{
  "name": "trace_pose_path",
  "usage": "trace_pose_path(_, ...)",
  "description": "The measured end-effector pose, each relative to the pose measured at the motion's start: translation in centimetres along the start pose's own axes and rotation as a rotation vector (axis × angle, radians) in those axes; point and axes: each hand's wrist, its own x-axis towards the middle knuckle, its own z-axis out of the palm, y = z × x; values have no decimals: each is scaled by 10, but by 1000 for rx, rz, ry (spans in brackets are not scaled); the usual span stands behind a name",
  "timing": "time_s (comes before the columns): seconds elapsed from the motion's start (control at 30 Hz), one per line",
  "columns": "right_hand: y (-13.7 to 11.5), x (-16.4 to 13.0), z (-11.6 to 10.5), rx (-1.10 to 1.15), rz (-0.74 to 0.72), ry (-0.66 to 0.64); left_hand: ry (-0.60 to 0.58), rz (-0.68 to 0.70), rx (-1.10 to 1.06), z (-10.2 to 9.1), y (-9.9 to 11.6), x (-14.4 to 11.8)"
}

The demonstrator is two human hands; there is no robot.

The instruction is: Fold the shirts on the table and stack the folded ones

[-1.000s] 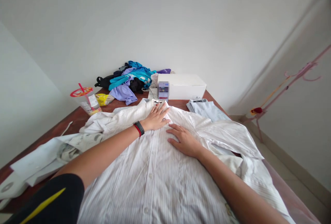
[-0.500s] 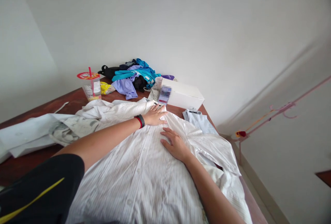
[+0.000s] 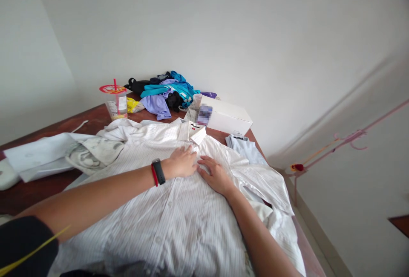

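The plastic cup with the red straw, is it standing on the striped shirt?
No, the plastic cup stands on the bare wooden table beyond the striped shirt.

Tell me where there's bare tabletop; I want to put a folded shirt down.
Bare wood shows on the table between the drink cup and the white paper, and a strip below that paper. The striped shirt under the left hand and right hand fills the middle; the clothes pile and white box crowd the back.

A white box (image 3: 227, 116) sits at the far end of the wooden table (image 3: 96, 117). Left of the box lies a heap of coloured clothes (image 3: 166, 93); further left, a plastic cup (image 3: 115, 102) with a red straw. Right of the box rests a folded pale-blue garment (image 3: 246, 149).
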Motion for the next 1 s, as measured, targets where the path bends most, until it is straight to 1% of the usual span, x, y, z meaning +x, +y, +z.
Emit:
trace_pose_path(0.03, -1, 0, 0, 5, 3, 2, 4, 2, -14, 5, -2, -5)
trace_pose_path(0.1, -2, 0, -1, 15, 11, 1, 60, 14, -21, 13, -7, -12)
trace_pose_path(0.17, -2, 0, -2, 21, 16, -4, 116, 26, -16, 20, -10, -15)
trace_pose_path(0.23, -2, 0, -2, 25, 18, -10, 131, 29, -18, 23, -11, -16)
trace_pose_path(0.53, 6, -2, -1, 43, 20, -37, 130, 21, -37, 25, -9, -15)
trace_pose_path(0.67, 5, 2, -4, 110, 77, -16, 151, 32, -67, 23, -9, -16)
trace_pose_path(0.7, 4, 3, -8, 120, 101, -20, 153, 32, -73, 23, -9, -16)
trace_pose_path(0.77, -2, 3, -23, 103, 132, -72, 150, 27, -90, 23, -10, -16)
trace_pose_path(0.83, -7, -2, -45, 64, 154, -159, 146, 21, -116, 25, -11, -15)
trace_pose_path(0.9, -12, -14, -69, 66, 194, -213, 142, 18, -146, 28, -12, -14)
trace_pose_path(0.97, -14, -34, -92, 123, 265, -192, 144, 15, -171, 30, -13, -13)
trace_pose_path(1.0, -14, -47, -101, 171, 310, -160, 147, 14, -182, 31, -13, -12)
